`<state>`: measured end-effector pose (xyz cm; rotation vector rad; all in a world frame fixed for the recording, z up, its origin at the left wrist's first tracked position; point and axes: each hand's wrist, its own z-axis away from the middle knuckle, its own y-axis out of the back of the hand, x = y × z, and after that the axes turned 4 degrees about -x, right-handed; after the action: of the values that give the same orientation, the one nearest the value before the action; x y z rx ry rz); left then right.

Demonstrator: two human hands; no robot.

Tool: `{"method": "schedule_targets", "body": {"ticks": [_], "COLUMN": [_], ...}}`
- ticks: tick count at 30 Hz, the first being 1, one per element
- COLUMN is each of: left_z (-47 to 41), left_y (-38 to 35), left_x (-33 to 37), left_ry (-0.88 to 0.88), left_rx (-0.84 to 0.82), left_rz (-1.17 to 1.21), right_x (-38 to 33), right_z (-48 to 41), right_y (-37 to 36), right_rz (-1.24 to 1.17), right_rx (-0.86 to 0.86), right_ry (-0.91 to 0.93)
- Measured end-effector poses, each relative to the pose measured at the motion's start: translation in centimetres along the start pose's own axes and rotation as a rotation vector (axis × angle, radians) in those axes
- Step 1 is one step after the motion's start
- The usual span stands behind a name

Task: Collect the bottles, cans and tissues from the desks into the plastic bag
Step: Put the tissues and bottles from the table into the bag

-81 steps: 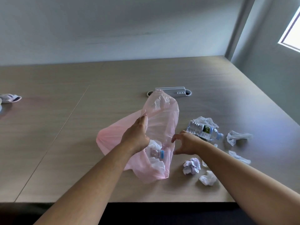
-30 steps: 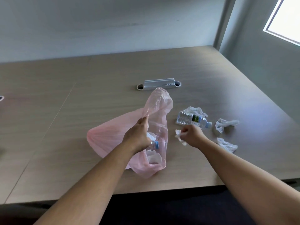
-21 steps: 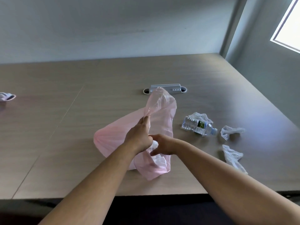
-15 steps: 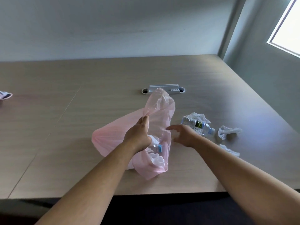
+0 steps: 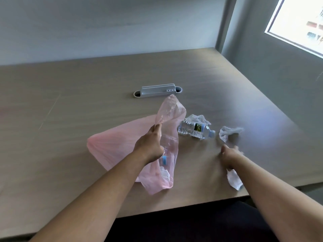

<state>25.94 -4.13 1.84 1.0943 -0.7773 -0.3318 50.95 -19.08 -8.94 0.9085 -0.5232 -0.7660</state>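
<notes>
On the bench point(image 5: 70, 102), your left grip point(image 5: 148, 147) clamps the bag point(image 5: 118, 145) by its mouth; hold it wide. Your right grip point(image 5: 229, 157) sits at a tissue point(image 5: 233, 179), closure unclear: pinch firmly. A bottle point(image 5: 195, 131) lies just beside the bag.

Daylight comes from the window point(image 5: 297, 23) upper right, blown out white. Desk point(image 5: 70, 102) evenly bright, pale bluish sheen on its right side. Shadows soft and faint, dark below the near edge. My right hand point(image 5: 229, 157) is motion-blurred; whole frame slightly soft. Far left desk smeared. Wide-angle bends the desk edges.
</notes>
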Motion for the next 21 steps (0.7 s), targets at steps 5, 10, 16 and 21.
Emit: {"method": "schedule_targets", "body": {"ticks": [5,10,16,21], "left_z": [-1.6,-1.8,-1.4,-1.5], "left_y": [0.3,1.0,1.7,1.9], "left_x": [0.1,-0.6,-1.2,-2.3], "left_ry": [0.011,0.019,0.006,0.021], "left_rx": [0.026,0.036,0.063,0.075], "left_rz": [-0.022,-0.006,0.029,0.044], "right_x": [-1.5,-8.3,-16.1,-16.0], "right_z": [1.4,3.3,6.4,4.7], "right_y": [2.0,7.1,8.4,7.4], "right_rz": [-0.149,-0.710,-1.009,-0.644], "right_rx": [-0.087,-0.002,-0.099,0.077], "right_ry": [0.076,0.318,0.609,0.684]}}
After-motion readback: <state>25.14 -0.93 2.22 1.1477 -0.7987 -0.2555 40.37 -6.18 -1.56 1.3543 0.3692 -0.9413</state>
